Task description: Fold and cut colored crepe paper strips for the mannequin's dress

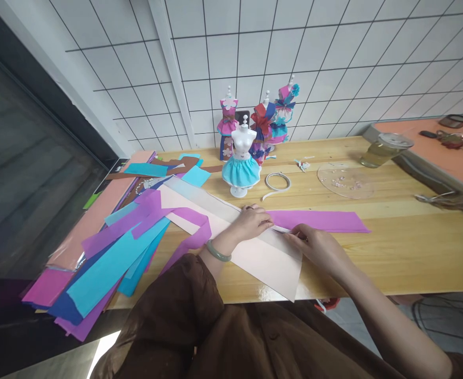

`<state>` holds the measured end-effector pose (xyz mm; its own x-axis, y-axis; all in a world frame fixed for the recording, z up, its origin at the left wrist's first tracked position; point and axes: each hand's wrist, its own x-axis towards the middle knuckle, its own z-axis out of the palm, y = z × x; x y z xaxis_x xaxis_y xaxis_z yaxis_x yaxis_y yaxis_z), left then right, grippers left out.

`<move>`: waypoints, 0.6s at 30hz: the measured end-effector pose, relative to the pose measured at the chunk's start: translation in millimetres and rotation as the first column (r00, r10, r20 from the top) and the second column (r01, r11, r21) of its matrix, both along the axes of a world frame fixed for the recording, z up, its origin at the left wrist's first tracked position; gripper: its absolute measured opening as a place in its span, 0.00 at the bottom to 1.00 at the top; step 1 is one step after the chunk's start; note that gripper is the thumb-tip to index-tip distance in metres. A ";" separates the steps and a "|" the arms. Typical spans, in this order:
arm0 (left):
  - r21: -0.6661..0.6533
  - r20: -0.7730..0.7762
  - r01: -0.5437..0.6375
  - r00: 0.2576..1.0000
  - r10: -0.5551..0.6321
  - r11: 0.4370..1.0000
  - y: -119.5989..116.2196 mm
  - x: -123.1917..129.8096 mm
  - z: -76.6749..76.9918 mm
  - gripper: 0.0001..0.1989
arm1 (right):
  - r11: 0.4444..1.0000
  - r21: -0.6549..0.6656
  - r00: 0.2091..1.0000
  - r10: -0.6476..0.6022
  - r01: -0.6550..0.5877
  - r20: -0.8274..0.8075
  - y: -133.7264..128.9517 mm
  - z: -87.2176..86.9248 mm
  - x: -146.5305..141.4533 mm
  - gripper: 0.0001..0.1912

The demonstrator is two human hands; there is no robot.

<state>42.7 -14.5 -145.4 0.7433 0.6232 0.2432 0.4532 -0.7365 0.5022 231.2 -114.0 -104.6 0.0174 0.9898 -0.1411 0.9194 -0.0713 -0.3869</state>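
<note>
A pale pink sheet of crepe paper (273,266) lies slantwise across the table's front, its far edge folded over in a narrow band. My left hand (251,222), with a green bangle at the wrist, presses on that folded edge, fingers together. Just to the right, my right hand (314,246) pinches the same edge near its corner. A thin white strip shows between the two hands; its kind is unclear. Behind them a purple crepe strip (322,221) lies flat, partly hidden by my fingers. Beyond stands a small white dress form (244,141) wearing a turquoise gathered skirt (241,171).
Turquoise, blue and purple crepe strips (101,271) pile up at the left, over the table's edge. Several dressed mannequins (228,113) stand by the tiled wall. A coil of white tape (278,182), a clear plate of beads (344,181) and a lidded cup (383,150) sit rightward.
</note>
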 end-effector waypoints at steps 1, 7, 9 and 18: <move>-0.002 0.000 -0.001 1.000 0.001 1.000 0.0 0.0 -0.1 0.11 | 1.000 0.001 1.000 -0.001 0.001 0.003 0.0 0.2 -0.2 0.20; 0.005 -0.004 0.003 1.000 -0.003 1.000 0.8 -0.2 -0.6 0.11 | 1.000 0.012 1.000 -0.004 0.004 0.007 -0.6 0.9 -1.1 0.18; 0.012 0.000 0.005 1.000 -0.005 1.000 1.1 -0.2 -1.3 0.10 | 1.000 0.013 1.000 -0.010 0.010 0.004 -0.9 0.8 -1.7 0.19; 0.001 -0.005 0.008 1.000 -0.008 1.000 1.1 0.0 -0.4 0.11 | 1.000 0.018 1.000 -0.023 0.023 -0.010 -1.9 2.9 -3.1 0.19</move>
